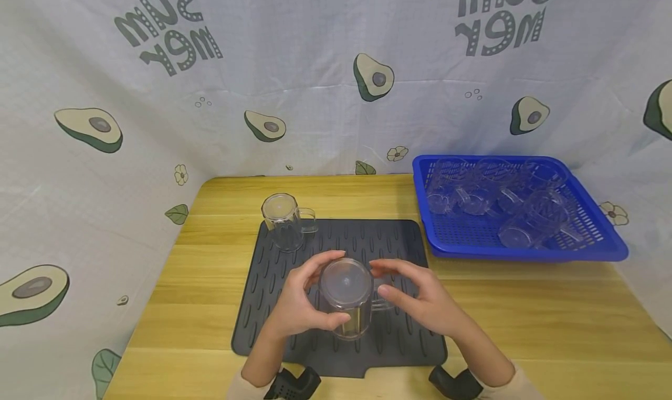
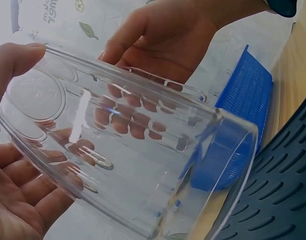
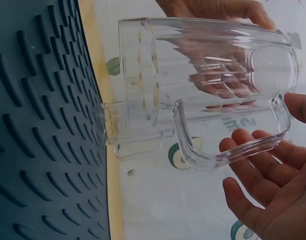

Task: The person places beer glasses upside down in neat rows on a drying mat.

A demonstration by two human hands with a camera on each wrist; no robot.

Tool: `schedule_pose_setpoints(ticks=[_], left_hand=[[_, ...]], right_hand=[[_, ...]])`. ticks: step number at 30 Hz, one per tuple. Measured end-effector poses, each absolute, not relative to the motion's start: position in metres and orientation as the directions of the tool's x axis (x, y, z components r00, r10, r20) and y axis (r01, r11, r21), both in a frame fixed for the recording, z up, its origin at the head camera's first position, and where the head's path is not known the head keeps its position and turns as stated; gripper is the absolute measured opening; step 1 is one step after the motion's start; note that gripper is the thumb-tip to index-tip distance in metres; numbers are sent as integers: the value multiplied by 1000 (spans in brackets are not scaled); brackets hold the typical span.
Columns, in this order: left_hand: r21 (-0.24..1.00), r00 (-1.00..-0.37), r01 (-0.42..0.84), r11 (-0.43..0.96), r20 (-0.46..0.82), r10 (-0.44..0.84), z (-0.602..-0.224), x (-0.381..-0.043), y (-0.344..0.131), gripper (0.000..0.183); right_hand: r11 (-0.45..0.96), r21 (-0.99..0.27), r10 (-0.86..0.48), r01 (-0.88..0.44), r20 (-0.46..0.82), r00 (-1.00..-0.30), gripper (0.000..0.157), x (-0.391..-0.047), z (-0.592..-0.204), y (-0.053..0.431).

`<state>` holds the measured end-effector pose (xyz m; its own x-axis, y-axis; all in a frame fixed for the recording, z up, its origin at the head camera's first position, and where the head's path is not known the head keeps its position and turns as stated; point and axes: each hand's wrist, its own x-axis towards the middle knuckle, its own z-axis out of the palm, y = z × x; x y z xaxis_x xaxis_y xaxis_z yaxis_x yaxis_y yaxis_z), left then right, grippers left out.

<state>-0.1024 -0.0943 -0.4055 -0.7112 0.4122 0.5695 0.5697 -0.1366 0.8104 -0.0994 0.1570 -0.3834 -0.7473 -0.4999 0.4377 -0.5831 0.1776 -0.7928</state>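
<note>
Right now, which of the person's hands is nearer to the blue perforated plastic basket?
Right. The right hand is near the handle of the clear, upside-down mug, on the side toward the blue basket; the left hand grips the mug's opposite side, farther away.

Mat (image 1: 336, 237) lies mid-bench (image 1: 184, 306), toward the near edge. One mug (image 1: 286, 225) stands base-up at the mat's far-L corner, handle pointing R. Second mug (image 1: 346, 295), also base-up, is above the mat's near half, btwn left hand (image 1: 299, 306) and right hand (image 1: 422, 289) (handle on the right hand's side). Basket (image 1: 525, 252) sits at the bench's far R, beyond the mat's R edge, w/ several more mugs (image 1: 530, 225) in it. Cloth (image 1: 315, 85) hangs behind the bench & along both sides.
</note>
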Motion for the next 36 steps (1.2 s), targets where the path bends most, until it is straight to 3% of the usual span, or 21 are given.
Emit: schedule_pose_setpoints(ticks=[21,36], left_hand=[[838,-741,539,-90,521,424,-417,-113,-97,75],[917,-811,383,-110,391,436,-427,-122,-99,83]], right_hand=[[221,-840,-500,-494,337,-797,24,-105,-396,150],[240,-815,-435,-528,396,-809,18,-113,-408,144]])
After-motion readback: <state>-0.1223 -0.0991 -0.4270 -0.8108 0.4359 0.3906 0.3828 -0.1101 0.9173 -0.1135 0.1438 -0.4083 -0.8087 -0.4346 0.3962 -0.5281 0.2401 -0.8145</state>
